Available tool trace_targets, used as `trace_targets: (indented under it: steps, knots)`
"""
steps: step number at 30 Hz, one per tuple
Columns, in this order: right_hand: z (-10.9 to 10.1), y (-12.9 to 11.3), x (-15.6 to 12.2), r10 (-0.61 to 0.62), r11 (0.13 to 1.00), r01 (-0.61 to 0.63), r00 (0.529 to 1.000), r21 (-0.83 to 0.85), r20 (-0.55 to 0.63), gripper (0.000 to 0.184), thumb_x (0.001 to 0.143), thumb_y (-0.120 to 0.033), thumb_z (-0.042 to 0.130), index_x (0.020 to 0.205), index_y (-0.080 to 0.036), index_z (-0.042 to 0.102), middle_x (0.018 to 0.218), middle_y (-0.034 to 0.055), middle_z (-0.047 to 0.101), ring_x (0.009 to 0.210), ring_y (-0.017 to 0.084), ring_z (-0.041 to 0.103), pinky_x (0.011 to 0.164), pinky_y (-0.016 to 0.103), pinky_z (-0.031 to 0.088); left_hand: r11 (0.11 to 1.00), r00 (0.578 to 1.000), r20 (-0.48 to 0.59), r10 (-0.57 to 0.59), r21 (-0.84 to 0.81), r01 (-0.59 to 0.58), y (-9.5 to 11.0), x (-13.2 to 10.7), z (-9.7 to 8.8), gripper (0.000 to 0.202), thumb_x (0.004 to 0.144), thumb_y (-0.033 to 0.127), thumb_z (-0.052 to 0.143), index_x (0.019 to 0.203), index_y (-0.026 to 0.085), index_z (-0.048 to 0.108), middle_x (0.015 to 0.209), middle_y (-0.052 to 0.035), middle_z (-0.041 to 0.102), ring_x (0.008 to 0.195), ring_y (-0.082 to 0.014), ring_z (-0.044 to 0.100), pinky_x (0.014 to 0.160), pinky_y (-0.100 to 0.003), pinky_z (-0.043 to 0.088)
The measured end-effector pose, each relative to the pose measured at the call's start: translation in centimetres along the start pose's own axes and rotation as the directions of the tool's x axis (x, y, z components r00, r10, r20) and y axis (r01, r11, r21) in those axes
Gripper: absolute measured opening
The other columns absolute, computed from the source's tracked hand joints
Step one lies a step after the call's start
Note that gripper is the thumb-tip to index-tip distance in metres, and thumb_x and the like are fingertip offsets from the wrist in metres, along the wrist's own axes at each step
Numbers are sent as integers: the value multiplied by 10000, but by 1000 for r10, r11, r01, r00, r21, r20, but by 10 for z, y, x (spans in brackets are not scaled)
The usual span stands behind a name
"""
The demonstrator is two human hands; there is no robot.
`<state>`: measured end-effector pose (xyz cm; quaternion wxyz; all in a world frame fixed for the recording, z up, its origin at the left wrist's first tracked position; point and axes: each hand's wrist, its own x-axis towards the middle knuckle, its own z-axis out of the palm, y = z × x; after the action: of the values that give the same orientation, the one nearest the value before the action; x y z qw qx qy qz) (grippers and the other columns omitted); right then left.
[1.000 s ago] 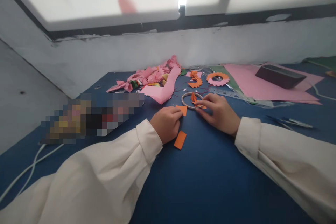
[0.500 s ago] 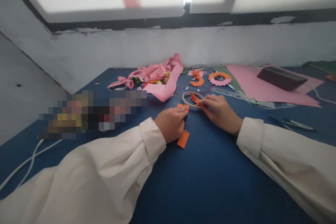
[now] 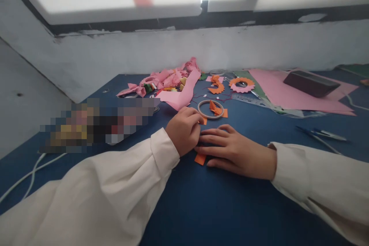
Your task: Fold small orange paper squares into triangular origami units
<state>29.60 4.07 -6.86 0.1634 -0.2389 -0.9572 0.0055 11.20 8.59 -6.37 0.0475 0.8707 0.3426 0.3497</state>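
Note:
My left hand (image 3: 184, 131) is curled, its fingers closed on a small orange paper piece (image 3: 205, 121) at the table surface. Most of that paper is hidden under the fingers. My right hand (image 3: 232, 150) lies palm down with fingers stretched and apart, its fingertips meeting the left hand. Under those fingertips, a second orange paper rectangle (image 3: 200, 159) is partly covered. Just beyond both hands, a pale ring (image 3: 198, 112) surrounds folded orange paper pieces (image 3: 212, 106). A flat orange piece (image 3: 225, 113) sticks out past the ring's right side.
Crumpled pink paper scraps (image 3: 170, 78) are heaped at the back, beside a curled pink strip (image 3: 184, 94). Toothed orange and pink paper rings (image 3: 242, 90) lie near pink sheets (image 3: 273, 88) under a dark box (image 3: 311, 83). Pens (image 3: 328, 134) rest at right; a cable (image 3: 36, 173) at left.
My right hand has left the folded orange paper in the ring and come nearer and left, spreading over the lower orange rectangle. My left hand has shifted slightly and stays curled.

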Motion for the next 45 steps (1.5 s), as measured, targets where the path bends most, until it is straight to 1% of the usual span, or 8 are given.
trace_targets:
  steps: [5,12,18,25,29,34,39,45]
  knots:
    - [5,8,0,-192,954,138,963,-266,-187,263,955,-261,399,1039,-145,620,1056,54,681,972,156,603,849,350,431,997,998,6,-58,-42,59,7,-5,-8,252,755,21,391,745,151,607,798,-39,628,827,-153,572,780,-270,474]
    - [-2,-16,-1,-355,805,293,934,-516,-23,308,870,-52,363,1033,49,603,963,246,663,844,256,645,755,411,479,999,985,170,-26,34,21,28,-25,-22,211,778,85,382,661,174,532,673,-13,570,619,-126,528,561,-233,421]
    - [0,-20,3,-347,735,258,937,-627,-22,336,869,-49,319,976,-27,637,921,179,687,797,232,644,722,390,481,991,978,196,67,97,-88,26,-29,-18,240,806,150,361,648,175,539,681,-46,554,622,-163,486,569,-296,352]
    - [-3,-4,-2,-282,736,64,934,-674,-220,228,883,-128,422,878,-125,650,822,100,708,695,202,641,579,333,489,983,955,237,-176,-3,181,28,-25,-20,222,882,314,396,829,171,557,719,-18,581,655,-153,519,607,-292,346]
    - [-5,-9,-6,-266,693,6,932,-721,-247,188,878,-147,455,938,-119,630,865,115,704,702,214,641,566,341,468,927,885,378,-271,-145,345,32,-20,-21,327,868,368,427,608,177,477,559,24,468,546,-120,427,537,-269,292]
    - [-1,-12,-11,-266,686,5,932,-727,-244,250,889,-173,433,1013,-74,626,1036,171,667,914,302,635,641,379,488,718,769,556,-314,-391,576,33,-13,-22,304,855,366,387,650,172,500,551,17,526,536,-112,494,529,-227,395]
    - [-3,-12,-11,-344,702,57,900,-710,-268,245,872,-126,421,942,-58,646,1026,165,670,990,312,620,676,374,505,563,728,620,-293,-504,655,34,-11,-21,256,821,368,426,690,158,493,591,6,536,561,-105,499,569,-229,417]
    - [-8,-13,-8,-340,694,41,898,-719,-278,281,875,-90,382,928,-48,654,942,128,698,943,265,643,670,337,504,531,737,614,-282,-540,653,33,-14,-18,200,820,336,437,715,168,460,604,12,531,571,-109,486,583,-240,399]
